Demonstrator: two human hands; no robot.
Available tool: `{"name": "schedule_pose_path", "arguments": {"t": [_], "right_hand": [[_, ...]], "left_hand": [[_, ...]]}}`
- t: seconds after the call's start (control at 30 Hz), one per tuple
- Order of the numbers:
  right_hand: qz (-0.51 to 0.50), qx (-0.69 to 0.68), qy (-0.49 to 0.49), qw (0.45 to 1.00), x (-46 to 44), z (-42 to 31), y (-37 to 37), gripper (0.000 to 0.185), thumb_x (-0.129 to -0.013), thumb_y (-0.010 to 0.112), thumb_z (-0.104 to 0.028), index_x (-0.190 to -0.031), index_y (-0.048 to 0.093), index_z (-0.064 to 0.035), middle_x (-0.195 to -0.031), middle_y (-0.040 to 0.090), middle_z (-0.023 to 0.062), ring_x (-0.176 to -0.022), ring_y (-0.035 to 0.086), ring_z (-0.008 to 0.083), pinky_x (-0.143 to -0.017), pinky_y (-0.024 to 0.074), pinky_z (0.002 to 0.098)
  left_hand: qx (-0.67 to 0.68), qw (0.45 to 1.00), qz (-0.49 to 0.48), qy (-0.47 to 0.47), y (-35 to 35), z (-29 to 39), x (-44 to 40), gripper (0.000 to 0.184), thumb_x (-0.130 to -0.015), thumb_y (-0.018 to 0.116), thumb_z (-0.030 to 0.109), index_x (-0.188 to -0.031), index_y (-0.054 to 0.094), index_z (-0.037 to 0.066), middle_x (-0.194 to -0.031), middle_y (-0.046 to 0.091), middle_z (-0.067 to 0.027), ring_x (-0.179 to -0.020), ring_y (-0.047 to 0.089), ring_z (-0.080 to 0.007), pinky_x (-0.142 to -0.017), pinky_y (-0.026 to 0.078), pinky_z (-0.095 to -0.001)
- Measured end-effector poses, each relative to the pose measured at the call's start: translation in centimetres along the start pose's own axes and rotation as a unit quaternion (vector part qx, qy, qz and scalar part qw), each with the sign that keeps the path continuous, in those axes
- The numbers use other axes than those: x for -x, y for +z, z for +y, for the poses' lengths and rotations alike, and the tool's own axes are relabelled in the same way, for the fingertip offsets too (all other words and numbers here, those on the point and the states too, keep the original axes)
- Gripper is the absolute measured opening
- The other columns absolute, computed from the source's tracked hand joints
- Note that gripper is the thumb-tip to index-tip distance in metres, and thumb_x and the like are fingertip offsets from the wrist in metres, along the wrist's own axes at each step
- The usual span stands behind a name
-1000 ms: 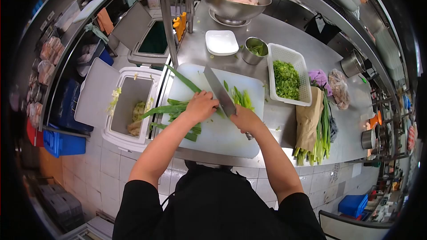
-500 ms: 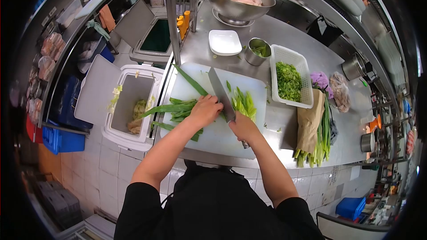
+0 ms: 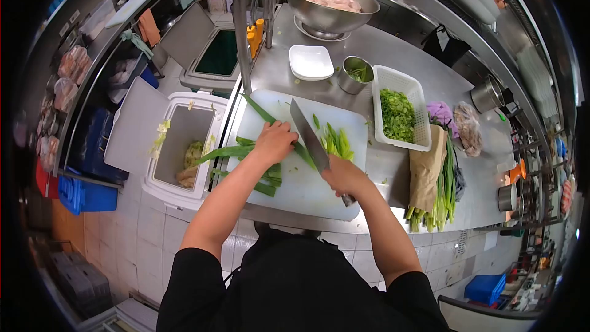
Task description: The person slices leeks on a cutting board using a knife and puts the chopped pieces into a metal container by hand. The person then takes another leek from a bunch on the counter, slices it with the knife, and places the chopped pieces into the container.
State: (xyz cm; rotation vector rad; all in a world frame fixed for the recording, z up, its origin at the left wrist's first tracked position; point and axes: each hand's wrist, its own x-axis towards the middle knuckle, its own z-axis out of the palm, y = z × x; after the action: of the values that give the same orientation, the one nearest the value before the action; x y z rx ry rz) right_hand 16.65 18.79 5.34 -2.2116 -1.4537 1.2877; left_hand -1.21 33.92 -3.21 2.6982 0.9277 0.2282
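Note:
A large knife point(image 3: 309, 138) is in my right hand point(image 3: 344, 175), its fingers wrapped round the handle. Its blade points up and left over the white cutting board point(image 3: 295, 200). My left hand point(image 3: 275, 143) presses down with curled fingers on a long green onion leaf point(image 3: 259, 109), which runs out from both sides of the hand; the blade lies just right of it. More green onion leaves point(image 3: 230, 152) lie under and beside my left wrist, some reaching past the board's left edge. Slanted cut green onion pieces point(image 3: 337, 142) are piled right of the knife.
A white basket of chopped greens point(image 3: 397, 117), a metal cup point(image 3: 355, 75) and white dishes point(image 3: 311, 63) stand behind the board. A steel bowl of pale raw meat point(image 3: 332, 17) is farther back. Paper-wrapped green onions point(image 3: 428, 175) lie right. An open bin point(image 3: 184, 193) stands left.
My left hand has shifted up and slightly left along the leaf. My right hand and the knife handle have moved a little right and down.

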Motion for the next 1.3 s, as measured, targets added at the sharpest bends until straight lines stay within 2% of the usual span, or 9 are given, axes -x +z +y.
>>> {"name": "schedule_pose_path", "arguments": {"t": [0.07, 0.13, 0.23, 0.37, 0.43, 0.57, 0.77, 0.9, 1.3], "right_hand": [[-0.006, 0.018, 0.025, 1.0, -0.2, 1.2, 1.6, 0.037, -0.095, 0.054, -0.019, -0.124, 0.054, 0.0043, -0.069, 0.063, 0.015, -0.05, 0.065, 0.0261, -0.051, 0.054, 0.041], [0.093, 0.078, -0.041, 0.992, -2.1, 2.9, 3.5, 0.039, -0.094, 0.054, -0.02, -0.123, 0.053, 0.0065, -0.083, 0.07, 0.0227, -0.055, 0.069, 0.0318, -0.062, 0.0586, 0.0455], [0.033, -0.01, -0.009, 0.999, -3.1, 1.5, 1.0, 0.036, -0.094, 0.054, -0.021, -0.119, 0.054, 0.0053, -0.086, 0.071, 0.0243, -0.056, 0.069, 0.0328, -0.063, 0.0584, 0.0461], [-0.01, -0.013, -0.009, 1.0, -1.0, 1.0, 1.1, 0.034, -0.094, 0.054, -0.021, -0.117, 0.054, 0.0048, -0.085, 0.071, 0.0245, -0.054, 0.069, 0.0332, -0.061, 0.0579, 0.0463], [0.097, 0.059, -0.056, 0.992, -1.6, 0.8, 3.3, 0.034, -0.094, 0.053, -0.02, -0.118, 0.054, 0.0053, -0.081, 0.07, 0.0226, -0.052, 0.068, 0.032, -0.056, 0.0572, 0.0449], [0.02, -0.029, -0.01, 0.999, -3.7, 1.3, 0.3, 0.045, -0.094, 0.055, -0.02, -0.129, 0.05, 0.0074, -0.073, 0.065, 0.0185, -0.048, 0.064, 0.0273, -0.051, 0.0542, 0.0406], [0.079, -0.004, -0.022, 0.997, -2.8, 1.0, 3.2, 0.04, -0.094, 0.053, -0.018, -0.125, 0.053, 0.008, -0.076, 0.069, 0.0233, -0.052, 0.068, 0.0318, -0.056, 0.0572, 0.0443], [0.032, 0.003, -0.034, 0.999, -3.7, -0.2, -0.3, 0.042, -0.094, 0.053, -0.018, -0.126, 0.052, 0.0091, -0.079, 0.07, 0.0249, -0.052, 0.068, 0.0322, -0.057, 0.0569, 0.0456], [0.063, -0.014, -0.013, 0.998, -2.4, 0.9, 2.9, 0.035, -0.095, 0.053, -0.02, -0.121, 0.054, 0.004, -0.077, 0.07, 0.0213, -0.051, 0.067, 0.0301, -0.055, 0.0564, 0.0441]], "left_hand": [[0.002, 1.0, -0.006, -0.002, 0.1, 0.0, 0.0, 0.013, -0.085, 0.076, 0.021, -0.098, 0.075, 0.019, -0.106, 0.06, -0.0027, -0.114, 0.055, -0.0255, -0.097, 0.043, -0.0467], [-0.003, 1.0, -0.002, -0.001, 0.1, 0.2, -0.1, 0.013, -0.086, 0.075, 0.021, -0.098, 0.075, 0.019, -0.107, 0.059, -0.0028, -0.115, 0.055, -0.0259, -0.099, 0.043, -0.0476], [-0.004, 1.0, -0.016, -0.002, -0.1, 0.5, 0.0, 0.013, -0.086, 0.075, 0.021, -0.099, 0.075, 0.019, -0.108, 0.06, -0.0032, -0.116, 0.055, -0.0264, -0.102, 0.042, -0.0496], [0.01, 0.999, -0.034, -0.009, 0.1, 0.7, 0.1, 0.014, -0.087, 0.075, 0.022, -0.101, 0.075, 0.02, -0.109, 0.06, -0.0034, -0.117, 0.055, -0.0267, -0.106, 0.042, -0.0522], [0.012, 1.0, -0.022, -0.008, 0.3, 1.1, 0.1, 0.015, -0.087, 0.075, 0.022, -0.102, 0.075, 0.02, -0.109, 0.06, -0.0034, -0.118, 0.054, -0.0266, -0.106, 0.042, -0.0529], [0.012, 1.0, -0.017, 0.003, 0.5, 1.2, 0.4, 0.016, -0.086, 0.076, 0.021, -0.102, 0.075, 0.019, -0.11, 0.06, -0.0035, -0.118, 0.054, -0.0264, -0.107, 0.042, -0.0521], [0.028, 0.999, 0.007, 0.021, 1.4, 1.5, 0.5, 0.017, -0.083, 0.077, 0.018, -0.099, 0.075, 0.018, -0.107, 0.061, -0.0039, -0.115, 0.057, -0.0264, -0.099, 0.046, -0.0488], [0.029, 0.999, 0.034, 0.026, 1.8, 1.7, 0.7, 0.015, -0.082, 0.076, 0.016, -0.097, 0.074, 0.015, -0.104, 0.062, -0.0038, -0.112, 0.058, -0.0268, -0.096, 0.047, -0.0471], [0.039, 0.997, 0.062, -0.02, -0.9, -1.1, -0.1, 0.009, -0.085, 0.074, 0.017, -0.094, 0.073, 0.015, -0.101, 0.064, -0.0045, -0.11, 0.059, -0.0267, -0.094, 0.045, -0.0479]]}}
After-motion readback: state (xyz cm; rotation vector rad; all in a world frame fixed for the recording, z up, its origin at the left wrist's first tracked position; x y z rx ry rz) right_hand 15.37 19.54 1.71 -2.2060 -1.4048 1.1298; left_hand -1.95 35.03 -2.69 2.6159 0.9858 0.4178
